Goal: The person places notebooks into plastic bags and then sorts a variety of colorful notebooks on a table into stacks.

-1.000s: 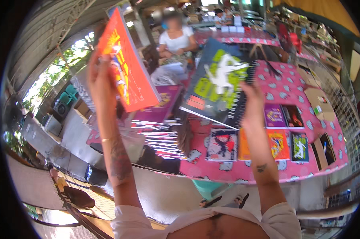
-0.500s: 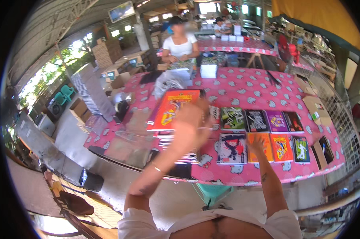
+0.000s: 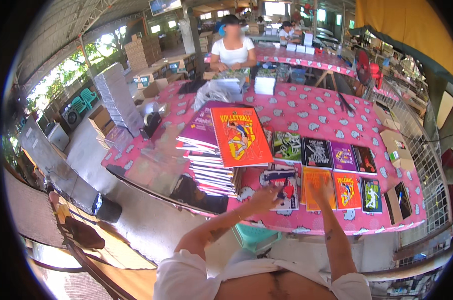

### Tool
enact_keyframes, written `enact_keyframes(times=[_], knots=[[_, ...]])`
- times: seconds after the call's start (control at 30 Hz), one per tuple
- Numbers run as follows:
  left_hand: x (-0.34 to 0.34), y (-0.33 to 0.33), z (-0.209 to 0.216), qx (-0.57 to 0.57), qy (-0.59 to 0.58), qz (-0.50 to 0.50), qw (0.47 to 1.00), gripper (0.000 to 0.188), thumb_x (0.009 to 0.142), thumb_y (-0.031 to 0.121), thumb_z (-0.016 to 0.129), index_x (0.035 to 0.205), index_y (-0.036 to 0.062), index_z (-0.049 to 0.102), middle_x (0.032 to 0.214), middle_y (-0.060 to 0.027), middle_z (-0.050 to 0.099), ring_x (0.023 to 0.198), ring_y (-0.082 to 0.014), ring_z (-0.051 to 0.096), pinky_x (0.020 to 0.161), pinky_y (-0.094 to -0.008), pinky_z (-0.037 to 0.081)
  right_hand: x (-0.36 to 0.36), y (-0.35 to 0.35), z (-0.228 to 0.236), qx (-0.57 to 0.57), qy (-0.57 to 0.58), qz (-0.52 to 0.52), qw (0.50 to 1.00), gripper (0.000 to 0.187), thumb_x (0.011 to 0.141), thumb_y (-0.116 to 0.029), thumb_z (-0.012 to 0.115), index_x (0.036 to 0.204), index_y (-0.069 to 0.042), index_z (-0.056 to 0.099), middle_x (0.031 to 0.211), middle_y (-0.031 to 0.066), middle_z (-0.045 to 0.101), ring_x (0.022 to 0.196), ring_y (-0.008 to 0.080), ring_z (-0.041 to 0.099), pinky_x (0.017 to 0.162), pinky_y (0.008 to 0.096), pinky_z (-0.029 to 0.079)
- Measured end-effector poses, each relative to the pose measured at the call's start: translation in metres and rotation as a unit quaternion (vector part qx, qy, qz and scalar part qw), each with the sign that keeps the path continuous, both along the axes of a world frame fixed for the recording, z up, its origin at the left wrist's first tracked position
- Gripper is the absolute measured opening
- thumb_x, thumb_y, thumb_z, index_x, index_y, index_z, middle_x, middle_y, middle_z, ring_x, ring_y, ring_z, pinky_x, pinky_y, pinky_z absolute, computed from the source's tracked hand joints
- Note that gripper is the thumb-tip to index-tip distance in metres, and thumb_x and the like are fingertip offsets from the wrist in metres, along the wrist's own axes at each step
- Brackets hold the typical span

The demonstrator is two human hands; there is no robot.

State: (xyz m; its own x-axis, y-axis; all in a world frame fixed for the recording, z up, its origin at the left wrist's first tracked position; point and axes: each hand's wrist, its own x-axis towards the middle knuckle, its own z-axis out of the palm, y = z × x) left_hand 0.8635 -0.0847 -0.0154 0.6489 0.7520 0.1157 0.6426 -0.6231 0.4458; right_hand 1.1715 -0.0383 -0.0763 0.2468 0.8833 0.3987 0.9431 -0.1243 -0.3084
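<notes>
Covering the lower left of a pale notebook (image 3: 289, 194) with a dark-and-red design, the left hand (image 3: 267, 197) has its fingers extended over the cover; I cannot tell whether they grip it. The right hand (image 3: 320, 190) is blurred above an orange notebook (image 3: 317, 173), hiding the middle of its design; its fingers seem apart, but contact or a grip cannot be made out. Both notebooks lie in the near row on the pink table (image 3: 306, 106). To the left, a red-orange notebook (image 3: 242, 142) lies slantwise on the stack (image 3: 212, 175), hiding much of the purple notebook (image 3: 199, 129) beneath. Behind its right edge, only a sliver of another notebook shows. Glare on the clear plastic (image 3: 149, 162) blurs its outline. The table edge hides part of the teal stool (image 3: 251, 238). Across the table, a co-worker's hands (image 3: 231, 66) are too small to read.
</notes>
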Motion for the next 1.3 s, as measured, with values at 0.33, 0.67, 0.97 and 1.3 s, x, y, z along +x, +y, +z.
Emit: enact_keyframes(times=[0.33, 0.67, 0.97, 1.3], knots=[[-0.042, -0.081, 0.01, 0.05, -0.152, 0.247, 0.956, 0.024, 0.084, 0.023, 0.066, 0.102, 0.006, 0.066, 0.101, -0.0183, 0.063, 0.091, -0.0367, 0.063, 0.076, -0.0479, 0.053, -0.161, 0.027, 0.07, -0.056, 0.619, 0.286, 0.729, 0.06, 0.09, -0.033, 0.068, 0.138, -0.007, 0.042, 0.123, 0.0114, 0.057, 0.108, 0.0201, 0.057, 0.088, 0.0362, 0.048], [-0.011, 0.0, -0.027, 0.069, 0.11, 0.236, 0.963, 0.097, 0.077, 0.035, 0.075, 0.146, -0.0056, 0.022, 0.128, -0.0324, 0.048, 0.104, -0.0464, 0.058, 0.089, -0.0541, 0.05, -0.155, 0.021, 0.063, -0.128, 0.85, 0.163, 0.484, 0.038, 0.087, -0.014, 0.062, 0.123, -0.007, 0.055, 0.113, 0.0138, 0.066, 0.094, 0.0288, 0.067, 0.086, 0.0466, 0.055], [-0.014, -0.01, 0.094, 0.075, 0.001, 0.226, 0.971, 0.061, 0.08, 0.02, 0.075, 0.132, 0.0013, 0.049, 0.095, -0.0188, 0.066, 0.082, -0.0333, 0.068, 0.074, -0.0427, 0.055, -0.146, -0.01, 0.1, -0.091, 0.821, 0.225, 0.517, 0.067, 0.094, -0.062, 0.046, 0.142, -0.016, 0.042, 0.143, 0.0095, 0.046, 0.128, 0.0266, 0.047, 0.108, 0.0447, 0.037], [-0.117, -0.003, 0.293, 0.347, -0.547, 0.239, 0.724, 0.069, 0.086, -0.004, 0.066, 0.142, -0.0034, 0.025, 0.135, -0.0185, 0.044, 0.118, -0.0209, 0.05, 0.103, -0.0376, 0.041, -0.269, 0.005, 0.353, 0.144, 0.732, 0.43, 0.509, 0.073, 0.089, -0.008, 0.07, 0.149, -0.003, 0.029, 0.137, 0.0133, 0.048, 0.117, 0.0167, 0.053, 0.097, 0.0311, 0.045]])
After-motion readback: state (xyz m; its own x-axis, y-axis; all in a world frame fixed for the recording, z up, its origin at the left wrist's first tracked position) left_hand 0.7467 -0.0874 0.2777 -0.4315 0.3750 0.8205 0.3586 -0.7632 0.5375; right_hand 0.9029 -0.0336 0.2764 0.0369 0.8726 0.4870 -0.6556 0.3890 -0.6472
